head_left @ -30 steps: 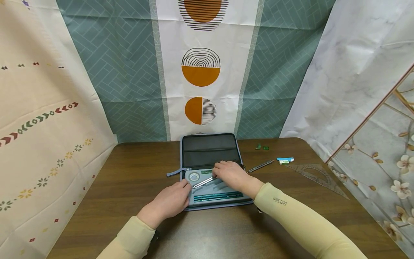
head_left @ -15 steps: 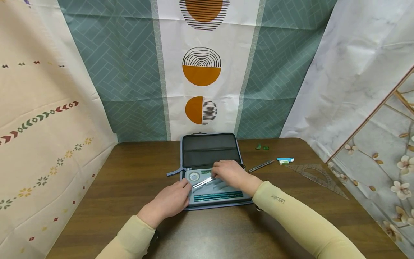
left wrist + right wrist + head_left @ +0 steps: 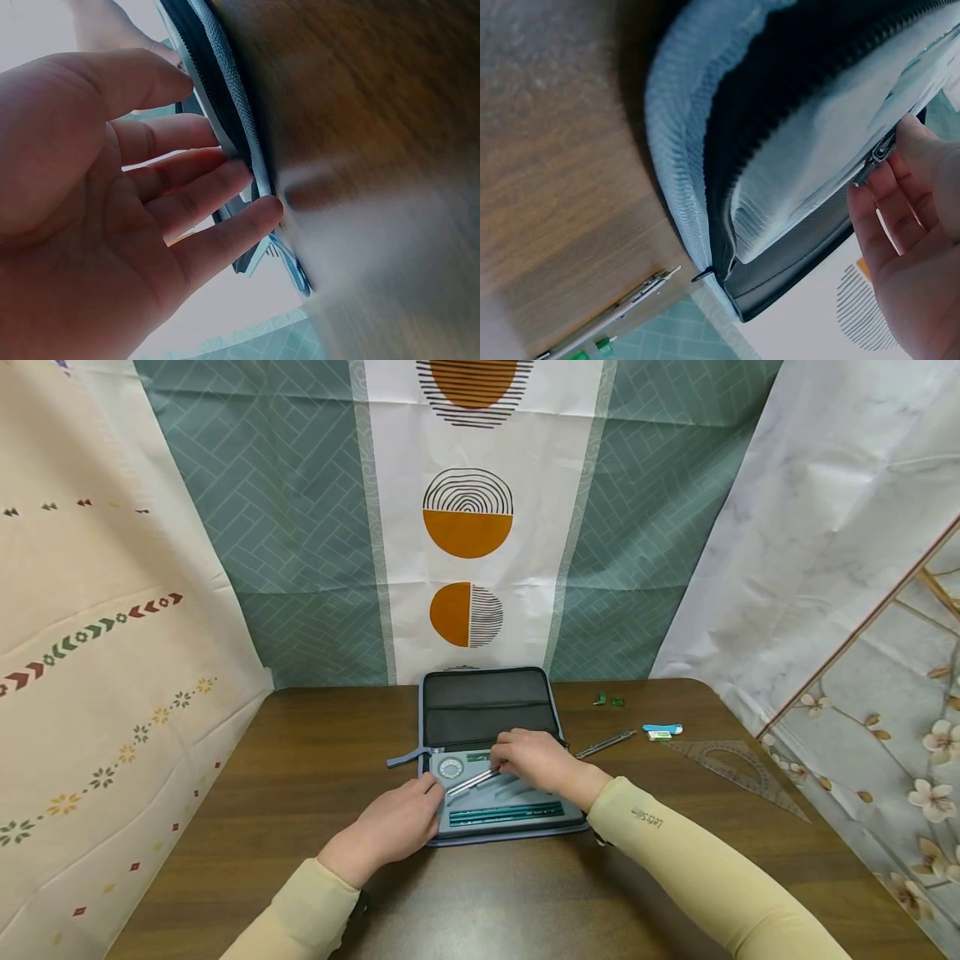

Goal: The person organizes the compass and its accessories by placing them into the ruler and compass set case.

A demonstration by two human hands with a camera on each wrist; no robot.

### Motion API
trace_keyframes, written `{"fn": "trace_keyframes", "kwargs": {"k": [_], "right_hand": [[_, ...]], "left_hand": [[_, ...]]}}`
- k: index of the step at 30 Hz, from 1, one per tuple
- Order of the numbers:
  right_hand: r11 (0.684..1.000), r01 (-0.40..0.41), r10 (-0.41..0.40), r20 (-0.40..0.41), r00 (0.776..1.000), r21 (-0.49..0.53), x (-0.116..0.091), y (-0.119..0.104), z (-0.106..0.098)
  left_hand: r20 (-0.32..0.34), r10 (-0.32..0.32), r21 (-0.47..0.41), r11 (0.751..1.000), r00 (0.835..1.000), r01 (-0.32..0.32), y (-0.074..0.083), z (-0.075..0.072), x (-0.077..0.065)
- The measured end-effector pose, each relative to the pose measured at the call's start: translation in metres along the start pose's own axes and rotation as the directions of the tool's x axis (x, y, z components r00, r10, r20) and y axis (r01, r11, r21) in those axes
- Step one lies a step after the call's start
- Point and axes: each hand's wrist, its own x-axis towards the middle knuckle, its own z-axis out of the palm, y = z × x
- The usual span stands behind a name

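Note:
A zip case [image 3: 486, 693] lies unfolded on the table, its black lid at the back and a pale grey tray in front. My right hand [image 3: 536, 764] pinches the hinge end of a silver drawing compass [image 3: 472, 782], which slants over the tray with its points toward the left. In the right wrist view, thumb and fingertips meet on the dark head of the compass [image 3: 875, 157]. My left hand [image 3: 393, 822] rests at the tray's left edge near those points. The left wrist view shows its fingers [image 3: 232, 232] fairly straight, their tips touching the zipped side.
Several teal pencils [image 3: 506, 814] and a round white disc [image 3: 450, 768] sit in the tray. Right of the case lie a second metal compass [image 3: 603, 744], small green pieces [image 3: 617, 702], a blue item [image 3: 662, 729], an eraser [image 3: 658, 737] and a transparent set square [image 3: 738, 772].
Hardly anything differs. Both hands stay in place, and the compass in the right hand keeps nearly the same slant over the tray.

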Motion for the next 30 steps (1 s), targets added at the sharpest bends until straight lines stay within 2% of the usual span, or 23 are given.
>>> {"fn": "trace_keyframes", "kwargs": {"k": [23, 30], "right_hand": [[1.0, -0.009, 0.009, -0.008, 1.0, -0.002, -0.0011, -0.0001, 0.0025], [1.0, 0.0, 0.0, -0.041, 0.999, 0.002, -0.0038, -0.0027, 0.0016]], "left_hand": [[0.004, 0.001, -0.001, 1.0, 1.0, -0.001, 0.0009, 0.001, -0.0009], [-0.004, 0.001, 0.001, 1.0, 1.0, -0.001, 0.0003, 0.0016, -0.0009]]}}
